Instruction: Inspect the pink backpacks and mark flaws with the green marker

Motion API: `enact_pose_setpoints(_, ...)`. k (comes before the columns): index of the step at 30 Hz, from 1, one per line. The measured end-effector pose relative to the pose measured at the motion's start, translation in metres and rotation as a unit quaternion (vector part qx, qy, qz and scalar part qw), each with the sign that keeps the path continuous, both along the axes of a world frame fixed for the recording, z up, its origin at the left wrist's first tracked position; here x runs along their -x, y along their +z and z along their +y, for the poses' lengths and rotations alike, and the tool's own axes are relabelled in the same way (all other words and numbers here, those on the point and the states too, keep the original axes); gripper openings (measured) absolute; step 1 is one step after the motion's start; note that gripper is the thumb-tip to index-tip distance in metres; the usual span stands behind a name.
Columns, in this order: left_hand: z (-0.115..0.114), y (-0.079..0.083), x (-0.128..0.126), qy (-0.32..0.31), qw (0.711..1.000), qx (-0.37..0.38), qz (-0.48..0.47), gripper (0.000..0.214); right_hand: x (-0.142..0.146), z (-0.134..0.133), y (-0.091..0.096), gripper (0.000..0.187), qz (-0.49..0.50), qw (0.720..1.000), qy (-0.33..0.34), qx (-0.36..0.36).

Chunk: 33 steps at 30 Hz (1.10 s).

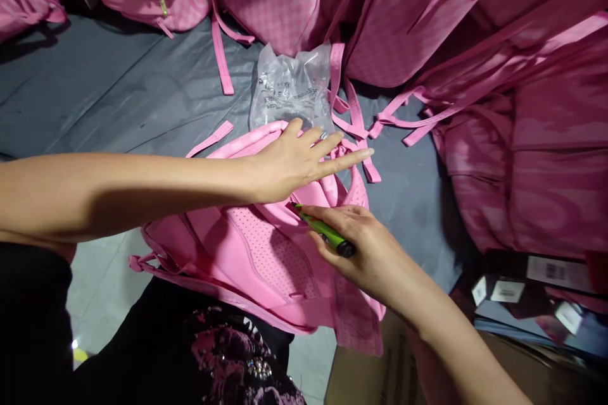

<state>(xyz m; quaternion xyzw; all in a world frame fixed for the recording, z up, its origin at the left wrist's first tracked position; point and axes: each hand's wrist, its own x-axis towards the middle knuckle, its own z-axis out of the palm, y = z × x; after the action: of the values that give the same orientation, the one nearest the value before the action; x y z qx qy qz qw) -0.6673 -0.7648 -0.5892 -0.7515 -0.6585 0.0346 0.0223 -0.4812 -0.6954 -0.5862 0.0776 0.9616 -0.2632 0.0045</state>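
Observation:
A pink backpack [256, 259] lies back side up across my lap, its mesh padding and shoulder straps facing me. My left hand [297, 158] rests flat on its upper part, fingers stretched out and apart, holding nothing. My right hand [365, 247] is closed around a green tool with a black end [327, 235]. The tool's tip touches the backpack just below my left hand. A crumpled clear plastic bag [292, 85] lies on the grey sheet right behind the backpack.
Several more pink backpacks [475, 44] are piled along the back and right, loose straps [354, 111] trailing over the grey sheet [118, 95]. Labelled dark packages [532, 294] sit at lower right, with a cardboard box [361, 373] by my right forearm.

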Motion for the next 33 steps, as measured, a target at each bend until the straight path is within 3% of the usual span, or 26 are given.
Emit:
enact_pose_setpoints(10, 0.005, -0.002, 0.005, 0.000, 0.999, 0.029, -0.016, 0.095, 0.006, -0.002, -0.001, 0.022, 0.006, 0.999, 0.019, -0.046)
enact_pose_setpoints(16, 0.003, -0.005, 0.006, -0.001, 1.000, 0.003, -0.016, 0.089, 0.012, 0.000, 0.005, 0.018, -0.011, 0.997, 0.030, -0.069)
enact_pose_setpoints(24, 0.002, -0.003, 0.005, -0.001, 1.000, -0.006, 0.007, 0.083, 0.012, 0.003, 0.006, 0.041, -0.025, 0.995, 0.041, -0.085)
enact_pose_setpoints(33, 0.000, -0.009, 0.007, 0.000, 1.000, -0.027, 0.004, 0.081, 0.011, 0.002, 0.010, 0.048, -0.058, 0.994, 0.042, -0.084)
